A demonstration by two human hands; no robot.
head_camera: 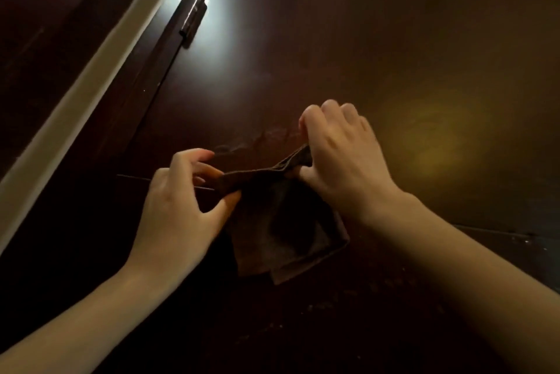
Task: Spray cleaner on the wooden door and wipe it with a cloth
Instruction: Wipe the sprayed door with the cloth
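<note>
Both hands pinch dark cloth (281,222) before wooden door (378,55) — left hand (181,207) low-left corner, right hand (336,158) upper-right; folded edge stretched between, rest hanging below.

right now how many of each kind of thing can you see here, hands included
hands: 2 (left hand, right hand)
cloth: 1
wooden door: 1
hinge: 1
total: 5
</note>
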